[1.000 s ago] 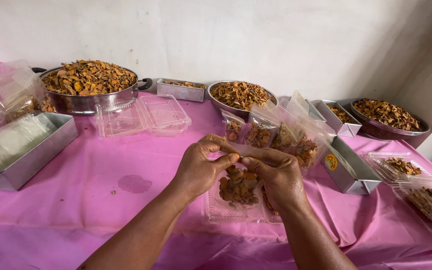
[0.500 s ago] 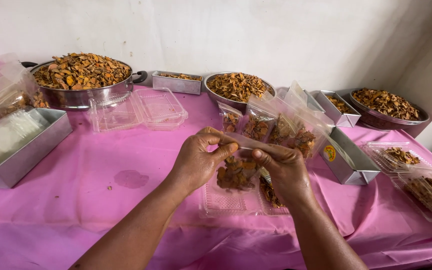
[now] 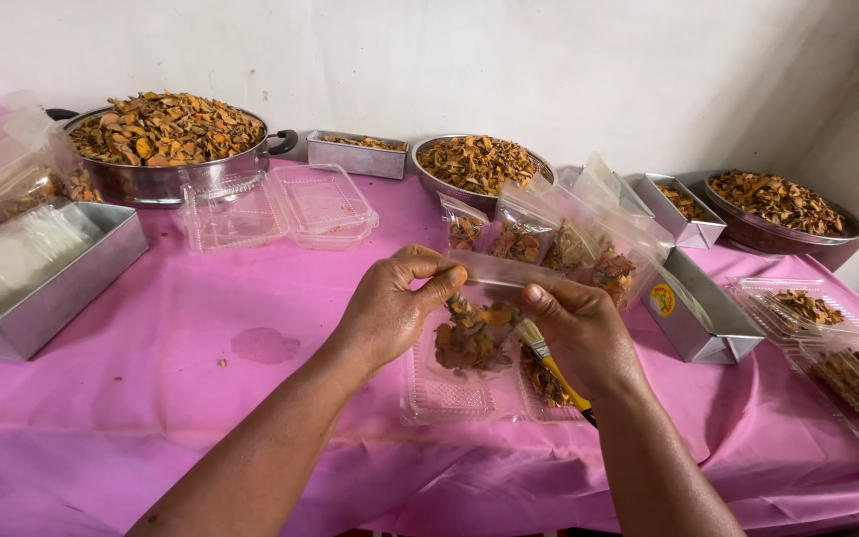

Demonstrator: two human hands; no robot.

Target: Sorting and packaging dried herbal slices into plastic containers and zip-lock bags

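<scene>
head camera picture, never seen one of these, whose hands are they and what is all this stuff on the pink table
The picture comes from a camera worn on a person's head, looking down, so the two bare arms reaching in from below are that person's own. No machine is involved.

The left hand and right hand pinch the top edge of a small clear bag of brown-orange dried pieces, holding it up between them. A yellow-handled tool lies under the right hand.

On the pink tablecloth stand a large metal pot and round metal bowls heaped with the same dried pieces, a row of filled bags, rectangular metal trays and clear plastic clamshell boxes, one open and empty.
</scene>
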